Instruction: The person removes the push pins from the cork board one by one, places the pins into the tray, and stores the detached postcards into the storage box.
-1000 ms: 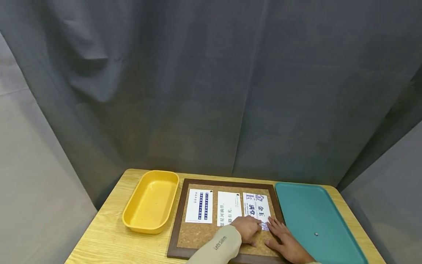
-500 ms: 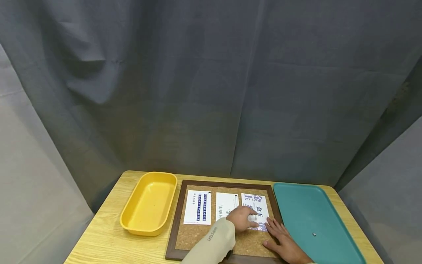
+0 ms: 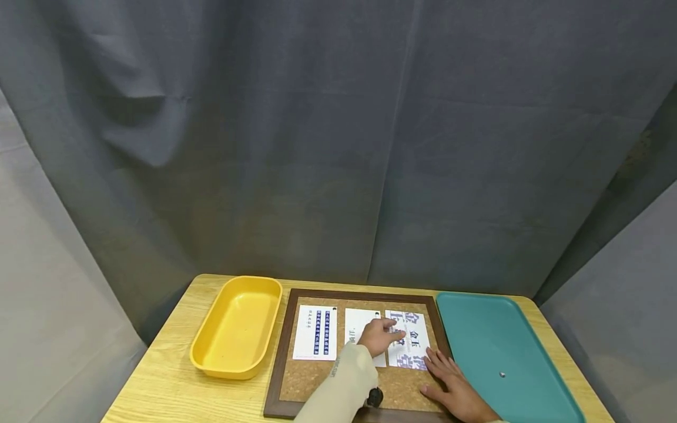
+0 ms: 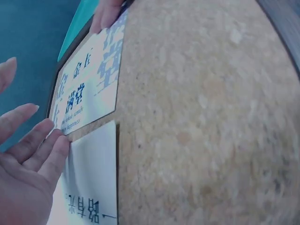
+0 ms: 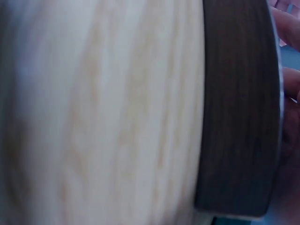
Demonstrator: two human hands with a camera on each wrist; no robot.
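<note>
Three printed white cards lie in a row on the cork board (image 3: 312, 382). My left hand (image 3: 376, 337) is over the middle card (image 3: 359, 320), its fingers reaching to the left side of the purple-printed right card (image 3: 415, 335). In the left wrist view, the fingers of this hand (image 4: 30, 164) are spread and hold nothing; firm contact cannot be told. My right hand (image 3: 452, 385) lies with loosely extended fingers, tips at the lower right corner of the purple-printed card. The right wrist view shows only part of it beyond the brown frame (image 5: 241, 108).
Left of the board stands a yellow tray (image 3: 197, 346). A teal tray (image 3: 486, 329), with a small shiny object (image 3: 502, 374) on it, lies on the right. All rest on a wooden table (image 3: 153, 388) before a grey curtain (image 3: 296, 147).
My left hand has moved up and left from the purple-printed card's lower edge to its left side, its fingers straightening. The right hand stays near the same corner.
</note>
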